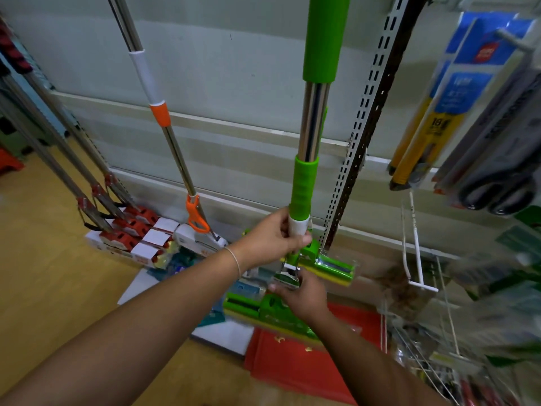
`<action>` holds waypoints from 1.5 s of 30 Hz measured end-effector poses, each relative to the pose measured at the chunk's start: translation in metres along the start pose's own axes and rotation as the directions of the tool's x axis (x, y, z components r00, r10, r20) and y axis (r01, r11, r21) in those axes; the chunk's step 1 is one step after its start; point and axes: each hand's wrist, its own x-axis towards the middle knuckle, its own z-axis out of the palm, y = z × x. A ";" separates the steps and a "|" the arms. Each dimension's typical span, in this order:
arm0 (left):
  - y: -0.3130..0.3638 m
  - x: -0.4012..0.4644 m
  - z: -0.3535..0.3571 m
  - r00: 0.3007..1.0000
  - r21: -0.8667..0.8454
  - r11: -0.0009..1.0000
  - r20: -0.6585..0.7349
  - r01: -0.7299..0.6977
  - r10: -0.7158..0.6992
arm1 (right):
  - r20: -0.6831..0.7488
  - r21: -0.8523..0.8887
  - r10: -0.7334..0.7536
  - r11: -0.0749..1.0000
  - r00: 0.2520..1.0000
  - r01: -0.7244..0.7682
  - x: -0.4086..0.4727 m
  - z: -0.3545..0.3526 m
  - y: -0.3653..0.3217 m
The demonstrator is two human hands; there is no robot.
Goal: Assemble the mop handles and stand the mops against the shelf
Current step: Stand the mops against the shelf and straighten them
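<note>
Left hand [273, 238]: grips the white collar of the green mop handle [314, 121], upright before the shelf.
Right hand [301, 291]: pinches the metal lever [288, 272] (by the sponge head [333, 266]).
Risk: joint slipping; handle toppling.

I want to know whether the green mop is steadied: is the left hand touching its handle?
Touching. The head view shows the left hand with fingers curled round the white collar at the lower end of the green mop handle.

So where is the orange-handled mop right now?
In the head view, the orange-handled mop leans against the shelf wall, left of the green mop handle that the left hand grips.
</note>
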 end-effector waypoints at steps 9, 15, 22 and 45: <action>-0.002 0.031 -0.001 0.976 0.359 0.917 -0.064 -0.173 0.210 | -0.006 0.078 0.150 0.986 0.989 -0.149 0.035 -0.011 -0.006; 0.000 0.060 -0.012 0.978 0.369 0.912 -0.033 -0.180 0.206 | -0.036 0.085 0.256 0.964 0.966 -0.252 0.064 -0.012 -0.017; 0.001 0.087 -0.020 0.971 0.408 0.885 0.022 -0.225 0.237 | -0.065 0.033 0.371 0.929 0.926 -0.370 0.092 -0.019 -0.027; 0.026 0.134 -0.018 0.989 0.381 0.915 -0.003 -0.133 0.145 | 0.013 0.151 0.375 0.916 0.927 -0.372 0.137 -0.042 -0.025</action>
